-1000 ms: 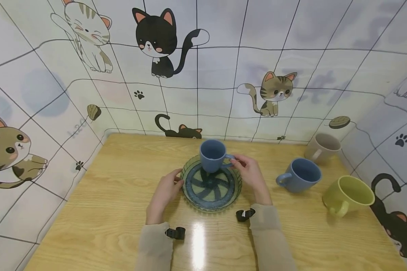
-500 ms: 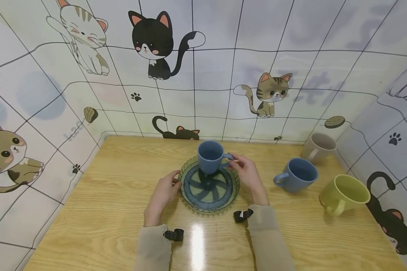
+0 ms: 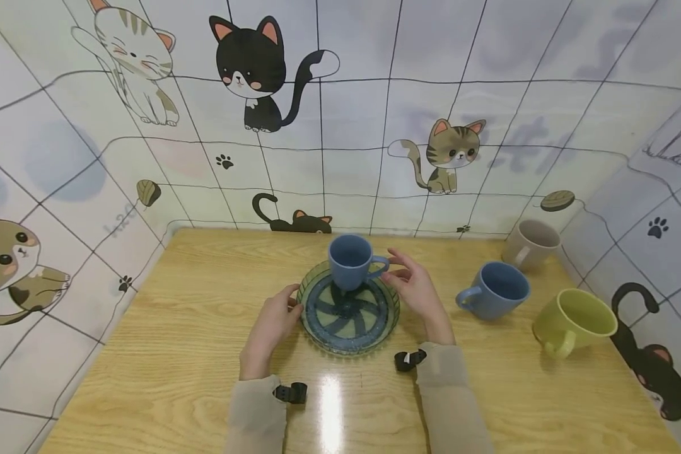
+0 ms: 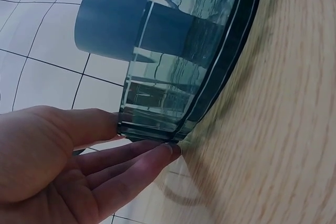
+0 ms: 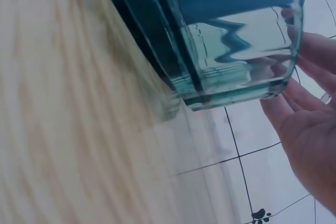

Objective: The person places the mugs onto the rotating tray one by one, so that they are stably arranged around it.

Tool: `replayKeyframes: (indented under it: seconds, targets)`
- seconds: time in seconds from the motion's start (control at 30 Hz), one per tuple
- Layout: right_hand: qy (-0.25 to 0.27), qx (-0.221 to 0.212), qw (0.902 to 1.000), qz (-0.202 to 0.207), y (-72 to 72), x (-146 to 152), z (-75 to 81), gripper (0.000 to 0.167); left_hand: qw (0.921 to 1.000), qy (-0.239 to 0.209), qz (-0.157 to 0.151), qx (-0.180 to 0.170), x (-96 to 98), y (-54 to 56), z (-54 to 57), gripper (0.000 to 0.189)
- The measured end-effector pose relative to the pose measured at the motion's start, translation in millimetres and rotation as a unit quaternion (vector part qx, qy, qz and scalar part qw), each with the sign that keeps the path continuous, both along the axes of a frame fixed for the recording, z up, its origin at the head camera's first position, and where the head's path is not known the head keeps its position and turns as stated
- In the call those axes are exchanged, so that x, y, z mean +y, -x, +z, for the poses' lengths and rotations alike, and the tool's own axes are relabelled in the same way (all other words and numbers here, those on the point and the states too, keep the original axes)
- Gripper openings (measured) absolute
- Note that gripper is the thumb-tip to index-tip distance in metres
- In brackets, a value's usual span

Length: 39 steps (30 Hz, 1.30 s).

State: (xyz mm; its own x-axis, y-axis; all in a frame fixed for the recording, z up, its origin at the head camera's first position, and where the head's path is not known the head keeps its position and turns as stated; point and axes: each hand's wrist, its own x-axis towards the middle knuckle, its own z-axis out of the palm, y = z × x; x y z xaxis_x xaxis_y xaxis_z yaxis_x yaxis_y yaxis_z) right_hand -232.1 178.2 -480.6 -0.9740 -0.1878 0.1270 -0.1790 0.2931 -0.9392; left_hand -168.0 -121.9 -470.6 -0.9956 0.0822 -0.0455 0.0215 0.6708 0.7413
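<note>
On the tabletop (image 3: 176,328) I'm viewing the dish (image 3: 349,345); my left hand (image 3: 273,323), relaxed, is touching its left side; my right hand (image 3: 421,293) is hanging unclasped; the mug (image 3: 349,271) is standing in the dish, handle (image 3: 380,258) just beside that hand.

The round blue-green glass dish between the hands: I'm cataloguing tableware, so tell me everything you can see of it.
The round blue-green glass dish looks transparent, with raised walls, a scalloped-looking rim and a dark blue ring around a swirling pinwheel on its floor. It sits upright on the light wooden table. A blue ceramic-looking mug stands inside, toward the far edge. The left hand touches its left side; whether the right hand touches it is unclear.
</note>
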Motion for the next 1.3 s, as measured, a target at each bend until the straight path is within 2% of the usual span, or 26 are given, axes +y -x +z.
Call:
replayKeyframes:
  seconds: [0.2,0.4,0.57,0.83,1.0,1.17,1.3]
  targets:
    - [-0.024,0.009,0.9997,0.0,-3.8,0,7.7,0.064,1.0,-0.005,0.006,-0.004,-1.1,-0.3,2.1,0.047]
    - [-0.027,0.01,0.9995,-0.01,-10.2,1,11.6,0.066,1.0,-0.008,0.003,-0.005,0.4,1.4,1.0,0.047]
    - [-0.03,0.045,0.9981,-0.03,-16.4,2,17.1,0.058,0.9996,-0.022,0.004,-0.019,-0.2,2.0,0.3,0.05]
    - [-0.065,0.09,0.991,-0.074,-26.7,10,24.4,0.048,0.9974,-0.066,-0.001,-0.029,-7.2,2.0,-3.1,0.053]
    - [-0.065,0.087,0.9898,-0.092,-35.3,21,25.8,0.046,0.9953,-0.087,-0.015,-0.04,-9.0,2.0,-6.0,0.058]
    - [-0.059,0.071,0.9898,-0.108,-46.2,32,27.4,0.046,0.9936,-0.1,-0.025,-0.047,-9.6,1.7,-5.2,0.064]
    - [-0.064,0.077,0.9873,-0.123,-53.9,40,25.2,0.045,0.9929,-0.101,-0.03,-0.056,-11.4,0.5,-4.1,0.069]
